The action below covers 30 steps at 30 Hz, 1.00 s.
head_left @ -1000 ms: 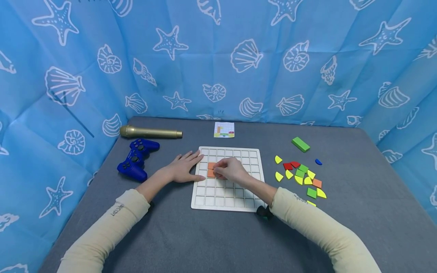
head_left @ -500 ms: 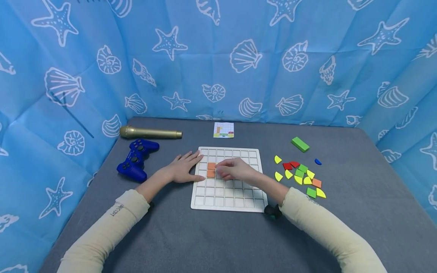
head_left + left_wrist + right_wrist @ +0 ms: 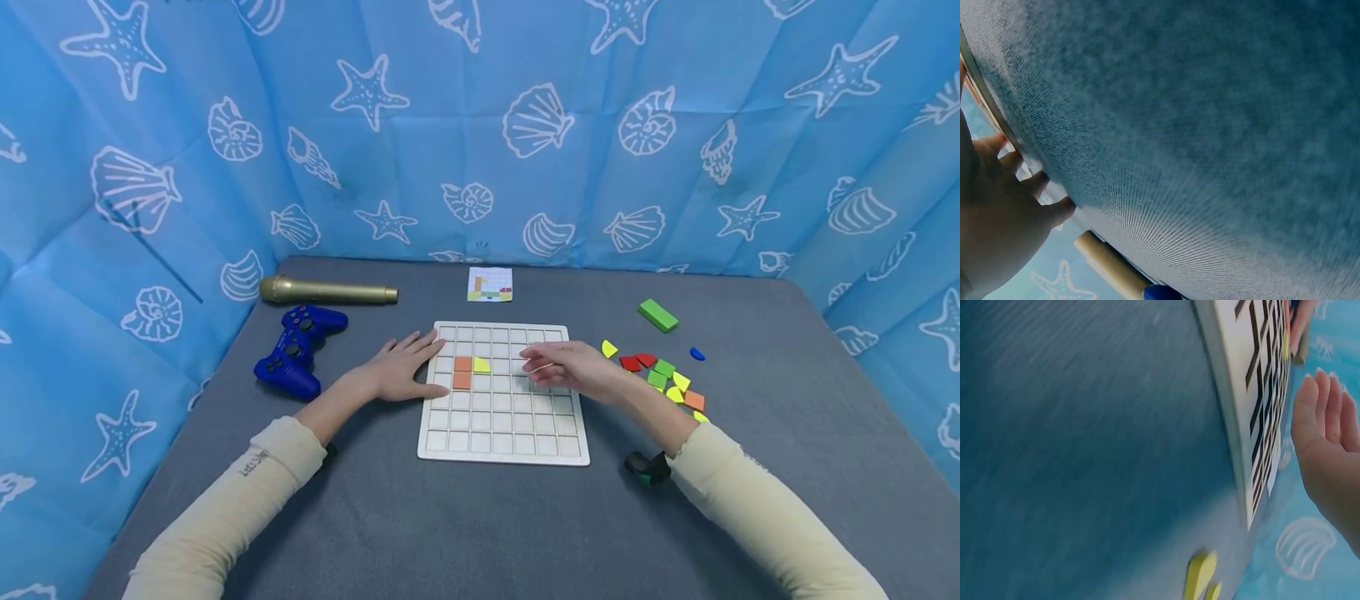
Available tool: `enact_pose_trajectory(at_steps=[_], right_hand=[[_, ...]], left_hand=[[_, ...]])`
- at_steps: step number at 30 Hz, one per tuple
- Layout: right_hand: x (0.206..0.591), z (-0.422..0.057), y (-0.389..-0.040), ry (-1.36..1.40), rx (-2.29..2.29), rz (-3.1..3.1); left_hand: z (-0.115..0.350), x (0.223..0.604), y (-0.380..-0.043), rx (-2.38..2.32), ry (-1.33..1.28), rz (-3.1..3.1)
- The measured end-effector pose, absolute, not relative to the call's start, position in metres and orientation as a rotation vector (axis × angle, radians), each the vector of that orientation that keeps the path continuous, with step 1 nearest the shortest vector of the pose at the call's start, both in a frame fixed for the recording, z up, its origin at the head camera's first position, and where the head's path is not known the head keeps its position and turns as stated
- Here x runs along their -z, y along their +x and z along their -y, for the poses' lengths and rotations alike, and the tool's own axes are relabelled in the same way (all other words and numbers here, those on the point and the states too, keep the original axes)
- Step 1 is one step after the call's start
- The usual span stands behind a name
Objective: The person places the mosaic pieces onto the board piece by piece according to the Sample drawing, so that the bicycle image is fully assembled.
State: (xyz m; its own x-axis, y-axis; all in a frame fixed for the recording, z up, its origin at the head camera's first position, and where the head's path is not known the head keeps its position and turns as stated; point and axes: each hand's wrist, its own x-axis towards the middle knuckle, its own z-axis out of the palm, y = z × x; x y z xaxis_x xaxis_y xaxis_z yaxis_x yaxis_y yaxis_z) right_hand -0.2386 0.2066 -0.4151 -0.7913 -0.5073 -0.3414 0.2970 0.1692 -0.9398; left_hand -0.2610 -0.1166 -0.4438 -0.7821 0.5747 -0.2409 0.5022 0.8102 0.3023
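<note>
While the right hand hangs over the right side of the white grid board, its fingers are relaxed and gently bent, with nothing held in them. The left hand rests with fingers straight and spread across the left edge of the board, the fingertips and thumb lying over the border.

Between the two hands, in the left part of the grid, an upper orange square and a lower orange square fill two cells, one nearer the person than the other. In the cell just to the right of the upper one sits a yellow quarter-round piece, its curved side facing away to the right.

Past the right hand, a loose cluster of flat pieces lies on the table: red pieces, green squares, yellow pieces and an orange piece, part of the group hidden by the right forearm. A small blue piece lies just beyond them, and a green block farther back.

Behind the board is a small printed card. Left of the left hand lie a blue game controller and, behind it, a gold microphone. A blue curtain printed with white shells and starfish surrounds the table.
</note>
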Motion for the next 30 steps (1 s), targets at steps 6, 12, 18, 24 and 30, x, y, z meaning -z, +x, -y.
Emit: enact_pose_trajectory(at_steps=[6,12,18,24,30], right_hand=[[0.415,-0.238,-0.238,-0.178,1.710,-1.747],[0.413,-0.270,-0.235,-0.155,1.747,-1.764],[0.410,-0.303,-0.232,-0.113,1.838,-1.773],[0.408,-0.334,-0.231,-0.103,1.960,-1.689],[0.407,-0.362,-0.228,-0.159,2.033,-1.619]], left_hand=[[0.117,0.443,-0.261,-0.312,0.815,-2.668],[0.116,0.441,-0.261,-0.309,0.797,-2.663],[0.117,0.442,-0.263,-0.296,0.790,-2.658],[0.117,0.440,-0.262,-0.304,0.782,-2.653],[0.117,0.443,-0.263,-0.303,0.793,-2.655]])
